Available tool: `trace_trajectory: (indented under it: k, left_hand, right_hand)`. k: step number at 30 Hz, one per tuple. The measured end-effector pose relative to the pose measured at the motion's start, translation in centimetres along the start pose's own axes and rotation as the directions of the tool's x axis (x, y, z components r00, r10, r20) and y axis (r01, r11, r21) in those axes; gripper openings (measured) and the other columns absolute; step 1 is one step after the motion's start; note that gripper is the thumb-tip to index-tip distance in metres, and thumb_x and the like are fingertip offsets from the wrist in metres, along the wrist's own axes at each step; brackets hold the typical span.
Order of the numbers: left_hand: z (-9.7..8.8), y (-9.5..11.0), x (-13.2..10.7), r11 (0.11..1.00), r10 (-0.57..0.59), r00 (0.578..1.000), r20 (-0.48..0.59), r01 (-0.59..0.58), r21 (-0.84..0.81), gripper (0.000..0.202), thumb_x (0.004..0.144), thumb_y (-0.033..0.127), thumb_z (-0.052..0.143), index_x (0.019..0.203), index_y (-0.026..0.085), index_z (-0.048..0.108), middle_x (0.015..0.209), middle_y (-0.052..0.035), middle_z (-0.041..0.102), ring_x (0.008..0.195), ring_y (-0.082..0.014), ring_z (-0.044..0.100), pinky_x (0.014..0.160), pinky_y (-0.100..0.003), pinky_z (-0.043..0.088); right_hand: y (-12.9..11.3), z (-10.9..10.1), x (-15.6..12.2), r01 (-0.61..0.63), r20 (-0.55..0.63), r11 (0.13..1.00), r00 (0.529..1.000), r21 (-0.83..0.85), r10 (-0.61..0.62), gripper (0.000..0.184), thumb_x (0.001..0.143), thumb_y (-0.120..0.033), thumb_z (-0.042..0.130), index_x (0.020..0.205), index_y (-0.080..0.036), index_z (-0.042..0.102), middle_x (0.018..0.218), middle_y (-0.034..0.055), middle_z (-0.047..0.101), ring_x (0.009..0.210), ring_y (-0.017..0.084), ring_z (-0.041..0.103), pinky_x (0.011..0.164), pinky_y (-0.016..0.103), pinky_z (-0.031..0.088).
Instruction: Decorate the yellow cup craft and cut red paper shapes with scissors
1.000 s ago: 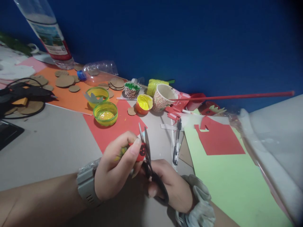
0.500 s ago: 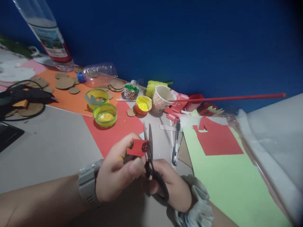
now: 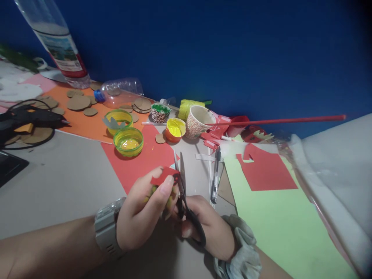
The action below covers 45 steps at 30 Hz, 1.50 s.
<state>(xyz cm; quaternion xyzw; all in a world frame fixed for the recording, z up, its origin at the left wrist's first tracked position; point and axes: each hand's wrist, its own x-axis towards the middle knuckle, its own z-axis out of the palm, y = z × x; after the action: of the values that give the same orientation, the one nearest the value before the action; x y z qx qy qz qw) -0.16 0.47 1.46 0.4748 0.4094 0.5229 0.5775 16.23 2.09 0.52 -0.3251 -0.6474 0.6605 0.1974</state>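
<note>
Between the thumb and fingers of my left hand [image 3: 145, 209] is a small piece of red paper [image 3: 161, 175] with a dark drawn mark at its right end. My thumb covers part of the paper. Yellow paint smudges show on the fingers of that hand. My right hand [image 3: 207, 224] grips the black handles of a pair of scissors [image 3: 182, 186], whose blades point away from me and stand slightly apart. The scissors touch or nearly touch the paper's right edge; I cannot tell whether the paper lies between the blades.
Beyond my hands lie a large red sheet [image 3: 122, 162], green-and-yellow bowls [image 3: 128, 142], a patterned paper cup [image 3: 192, 126] and a pen [image 3: 215, 176]. At right, cut red paper [image 3: 270, 174] rests on a light green sheet [image 3: 285, 228]. A glue gun [image 3: 31, 120] is at left; a tall bottle [image 3: 61, 50] stands behind.
My left thumb has shifted up over the red paper, which now sits slightly higher and tilted, with less of it showing. The scissors stay in about the same place.
</note>
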Motion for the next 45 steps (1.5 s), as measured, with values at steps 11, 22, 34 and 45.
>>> trace_trajectory:
  k: [11, 22, 34, 45]
  left_hand:
    - [0.11, -0.04, -0.14, 1.0, 0.012, 1.0, 0.005, -0.012, 0.004, 0.039, 0.101, 0.032, 0.038, 0.065, 0.02, 0.044, 0.053, 0.0042, 0.046, 0.046, -0.0088, 0.042, 0.046, -0.022, 0.036]
    - [0.07, -0.06, -0.06, 0.999, 0.027, 1.0, -0.003, -0.027, 0.029, 0.039, 0.101, 0.032, 0.038, 0.064, 0.02, 0.045, 0.052, 0.0037, 0.046, 0.045, -0.0097, 0.042, 0.045, -0.024, 0.035]
    - [0.29, 0.1, 0.05, 0.999, 0.046, 0.998, -0.05, -0.047, -0.026, 0.041, 0.1, 0.035, 0.039, 0.061, 0.021, 0.043, 0.049, 0.0041, 0.045, 0.044, -0.0103, 0.04, 0.045, -0.024, 0.036]
    - [0.2, -0.2, 0.16, 0.997, 0.081, 0.987, -0.136, -0.079, 0.02, 0.051, 0.1, 0.033, 0.034, 0.052, 0.021, 0.044, 0.05, 0.0015, 0.044, 0.043, -0.0113, 0.04, 0.04, -0.025, 0.034]
  right_hand:
    - [-0.09, -0.27, 0.05, -0.022, 0.018, 0.999, 1.0, -0.047, 0.023, 0.064, 0.073, -0.081, 0.05, 0.07, -0.018, 0.049, 0.058, -0.0039, 0.045, 0.057, 0.011, 0.04, 0.055, 0.022, 0.035]
    - [0.18, -0.12, 0.0, 0.009, 0.012, 0.999, 1.0, -0.037, -0.008, 0.061, 0.076, -0.078, 0.051, 0.068, -0.017, 0.05, 0.061, -0.0033, 0.046, 0.058, 0.011, 0.04, 0.055, 0.021, 0.035]
    - [-0.08, -0.14, 0.05, 0.001, 0.007, 0.996, 1.0, -0.09, 0.0, 0.063, 0.076, -0.079, 0.048, 0.07, -0.017, 0.052, 0.06, -0.0033, 0.047, 0.059, 0.011, 0.041, 0.056, 0.022, 0.034]
    - [-0.05, 0.03, -0.01, 0.004, -0.013, 0.995, 1.0, -0.101, -0.006, 0.061, 0.076, -0.078, 0.05, 0.068, -0.018, 0.047, 0.062, -0.0046, 0.04, 0.059, 0.01, 0.034, 0.054, 0.021, 0.031]
